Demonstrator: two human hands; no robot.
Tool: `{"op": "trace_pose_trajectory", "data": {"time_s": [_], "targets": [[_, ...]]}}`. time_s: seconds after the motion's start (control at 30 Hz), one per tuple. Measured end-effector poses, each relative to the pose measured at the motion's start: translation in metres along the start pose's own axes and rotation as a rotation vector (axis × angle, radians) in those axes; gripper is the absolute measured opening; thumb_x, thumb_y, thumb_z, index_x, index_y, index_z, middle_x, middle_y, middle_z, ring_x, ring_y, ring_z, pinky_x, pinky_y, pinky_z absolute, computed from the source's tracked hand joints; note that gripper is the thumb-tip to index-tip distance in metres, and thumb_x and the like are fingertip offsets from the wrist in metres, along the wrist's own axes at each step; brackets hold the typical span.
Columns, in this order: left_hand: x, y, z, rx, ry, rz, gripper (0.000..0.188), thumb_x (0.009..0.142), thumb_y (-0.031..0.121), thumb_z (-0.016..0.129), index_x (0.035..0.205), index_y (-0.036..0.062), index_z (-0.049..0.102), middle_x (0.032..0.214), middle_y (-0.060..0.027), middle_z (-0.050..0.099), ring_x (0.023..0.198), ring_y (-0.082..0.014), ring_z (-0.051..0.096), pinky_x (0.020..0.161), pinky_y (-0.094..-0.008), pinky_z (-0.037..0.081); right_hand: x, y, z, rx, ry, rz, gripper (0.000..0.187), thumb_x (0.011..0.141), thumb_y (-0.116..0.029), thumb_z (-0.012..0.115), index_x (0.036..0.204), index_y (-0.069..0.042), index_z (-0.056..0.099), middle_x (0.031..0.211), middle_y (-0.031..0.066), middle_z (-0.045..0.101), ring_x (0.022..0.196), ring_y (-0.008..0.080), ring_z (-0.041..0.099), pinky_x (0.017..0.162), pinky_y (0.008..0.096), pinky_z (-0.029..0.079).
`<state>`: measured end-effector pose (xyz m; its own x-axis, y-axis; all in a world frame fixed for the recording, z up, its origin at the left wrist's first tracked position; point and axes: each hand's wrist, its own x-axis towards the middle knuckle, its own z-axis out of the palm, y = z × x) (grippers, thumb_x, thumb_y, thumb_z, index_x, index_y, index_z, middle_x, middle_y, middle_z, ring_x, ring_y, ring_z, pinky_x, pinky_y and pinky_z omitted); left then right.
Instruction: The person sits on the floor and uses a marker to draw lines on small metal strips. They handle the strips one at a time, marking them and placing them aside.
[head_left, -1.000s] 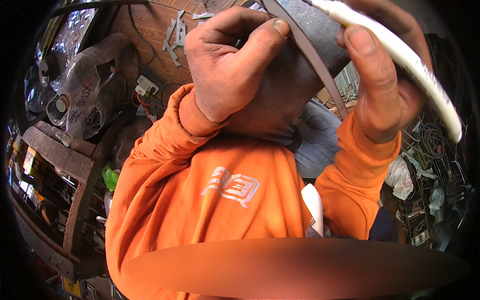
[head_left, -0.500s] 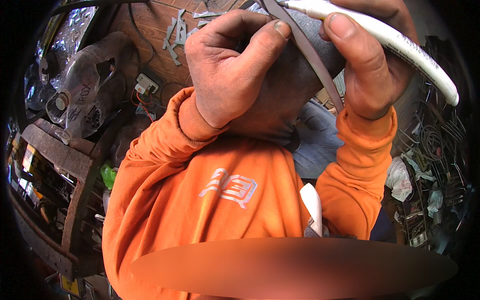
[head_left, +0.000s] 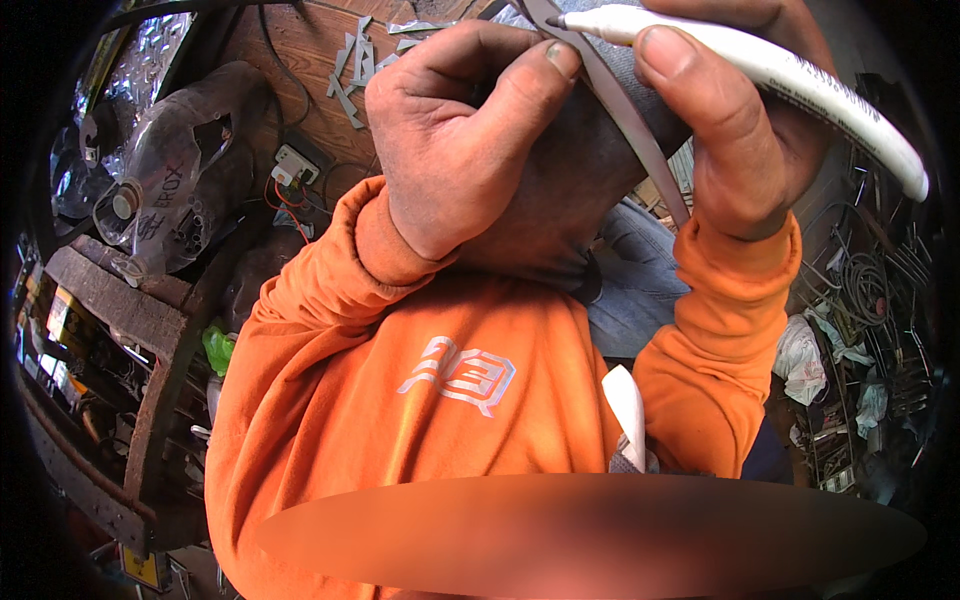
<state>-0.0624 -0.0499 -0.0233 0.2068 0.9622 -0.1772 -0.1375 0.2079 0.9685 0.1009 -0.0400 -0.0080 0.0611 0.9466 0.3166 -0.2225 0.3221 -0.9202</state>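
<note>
My left hand [head_left: 460, 140] is closed, with thumb and fingers pinching a narrow, flat grey strip [head_left: 635, 130] that looks like metal. The strip slants from the top edge down to the right, toward my right cuff. Closed around a white marker pen [head_left: 790, 75], my right hand [head_left: 735, 125] holds it between thumb and fingers. The pen's dark tip meets the strip just above my left thumb, though I cannot tell if it presses on it. Behind the strip is a dark, worn cloth surface over my lap [head_left: 560, 210]. The strip's upper end runs out of view.
Several grey cut pieces [head_left: 350, 75] lie on the brown floor [head_left: 320, 45]. At left are a cut clear plastic jug [head_left: 180, 190], a wooden frame [head_left: 120, 295] and a small white device with wires [head_left: 293, 168]. Coiled wire [head_left: 862, 288] and metal scraps clutter the right.
The marker has shifted slightly left, bringing its tip to the strip's edge, and its rear end has risen a little. My left hand and the strip have barely moved.
</note>
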Motion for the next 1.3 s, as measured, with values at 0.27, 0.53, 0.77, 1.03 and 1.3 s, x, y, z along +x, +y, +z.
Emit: {"op": "trace_pose_trajectory", "data": {"time_s": [0.27,0.53,0.77,1.03,1.3], "targets": [[0.001,-0.019,-0.013,-0.008,0.025,-0.002,0.014,0.095,0.011,0.07,0.099,-0.0019,0.075,0.07,0.0036,0.06,0.061,-0.0038,0.048,0.057,-0.02,0.034,0.009,-0.008,-0.006,-0.226,-0.075,0.009,0.018,0.087,-0.006,0.071,0.095,0.007,0.062,0.08,0.0133,0.069,0.068,0.0097,0.061,0.059,0.0232,0.048],[0.0,-0.022,-0.014,-0.028,0.028,0.005,0.013,0.095,0.009,0.07,0.1,-0.0023,0.074,0.072,0.0028,0.062,0.061,-0.0038,0.048,0.056,-0.0198,0.033,0.01,0.009,-0.017,-0.242,-0.157,-0.119,0.02,0.088,-0.008,0.073,0.095,0.007,0.063,0.081,0.011,0.069,0.068,0.0087,0.061,0.058,0.0216,0.047],[0.0,-0.021,-0.013,-0.042,0.024,-0.017,0.013,0.095,0.01,0.071,0.099,-0.0022,0.074,0.071,0.0027,0.062,0.06,-0.0036,0.047,0.055,-0.02,0.033,0.009,0.006,-0.016,-0.302,-0.139,-0.122,0.018,0.088,-0.007,0.071,0.094,0.008,0.062,0.078,0.0102,0.068,0.065,0.0078,0.059,0.056,0.0216,0.045],[0.001,-0.017,-0.009,-0.008,0.038,-0.007,0.013,0.095,0.01,0.071,0.097,-0.0021,0.074,0.07,0.0024,0.061,0.059,-0.004,0.047,0.055,-0.0204,0.033,0.006,0.003,-0.01,-0.042,-0.038,-0.014,0.02,0.085,-0.008,0.07,0.092,0.007,0.058,0.076,0.0118,0.066,0.064,0.0088,0.058,0.056,0.0234,0.045],[0.001,-0.016,-0.01,0.038,0.034,-0.002,0.015,0.095,0.012,0.072,0.097,-0.0021,0.074,0.07,0.0023,0.061,0.059,-0.0044,0.047,0.055,-0.0206,0.033,0.002,0.001,-0.01,-0.002,0.0,0.037,0.019,0.083,-0.008,0.069,0.091,0.005,0.057,0.078,0.0123,0.066,0.066,0.0097,0.057,0.057,0.0245,0.045]]}}
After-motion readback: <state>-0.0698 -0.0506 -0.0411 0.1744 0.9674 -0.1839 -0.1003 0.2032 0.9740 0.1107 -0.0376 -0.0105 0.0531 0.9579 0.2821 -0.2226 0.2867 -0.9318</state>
